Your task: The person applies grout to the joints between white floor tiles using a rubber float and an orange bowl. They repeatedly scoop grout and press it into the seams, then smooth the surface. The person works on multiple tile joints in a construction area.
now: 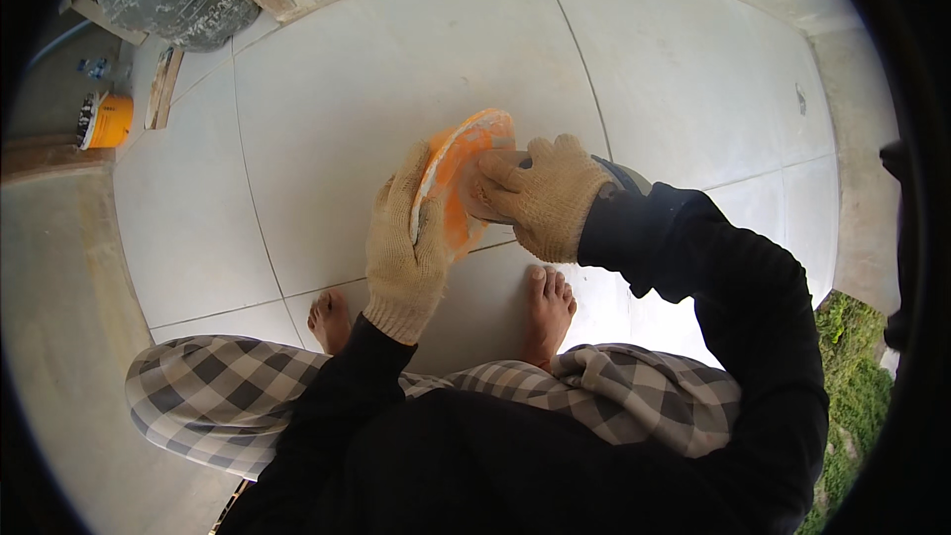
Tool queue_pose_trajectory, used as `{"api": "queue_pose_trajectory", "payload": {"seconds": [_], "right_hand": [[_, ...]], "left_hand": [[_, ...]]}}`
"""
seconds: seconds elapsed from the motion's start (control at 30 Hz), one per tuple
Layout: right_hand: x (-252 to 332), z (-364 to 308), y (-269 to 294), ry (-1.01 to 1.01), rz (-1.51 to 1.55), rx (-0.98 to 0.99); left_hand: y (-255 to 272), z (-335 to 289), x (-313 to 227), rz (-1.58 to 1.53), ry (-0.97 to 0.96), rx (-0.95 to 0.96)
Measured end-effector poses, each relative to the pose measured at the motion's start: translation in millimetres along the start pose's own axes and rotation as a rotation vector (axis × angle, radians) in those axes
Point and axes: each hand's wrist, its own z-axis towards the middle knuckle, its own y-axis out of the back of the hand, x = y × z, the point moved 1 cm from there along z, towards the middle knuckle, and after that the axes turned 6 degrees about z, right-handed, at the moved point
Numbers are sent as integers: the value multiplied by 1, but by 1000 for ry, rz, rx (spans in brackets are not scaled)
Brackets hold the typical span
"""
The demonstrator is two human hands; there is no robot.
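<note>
Head view: left hand (406,243) clasped orange bowl (458,178) by rim; right hand (543,196) pinched its edge; likely wiping step, firm hold needed next.

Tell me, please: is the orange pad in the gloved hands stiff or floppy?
Probably floppy: the orange pad curves between the left hand and right hand. Likely light, since it is thin. The knit gloves should keep it from slipping.

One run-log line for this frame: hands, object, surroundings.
left hand: gloved, grips orange bowl | right hand: gloved, fingers at bowl's inside | stance: squatting barefoot on grey floor tiles | yellow bucket far left
</note>
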Motion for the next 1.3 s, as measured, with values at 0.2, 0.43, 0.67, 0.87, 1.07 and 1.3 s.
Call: {"api": "queue_pose_trajectory", "payload": {"seconds": [0.2, 0.43, 0.67, 0.87, 1.07, 1.3], "right_hand": [[-3, -8, 8, -27, 156, 14], [-15, -14, 11, 5, 287, 206], [-33, -23, 13, -6, 287, 303], [-46, -29, 8, -202, 836, 47], [-25, -17, 1, -93, 536, 166], [-44, -37, -3, -22, 1021, 186]], "left_hand": [[2, -1, 2, 53, 44, 9], [2, 0, -1, -3, 19, 17], [6, 3, -1, -62, 106, 45], [4, 5, 4, -96, 165, -4], [2, 3, 2, -332, 189, -31], [6, 9, 0, -352, 244, -97]]}}
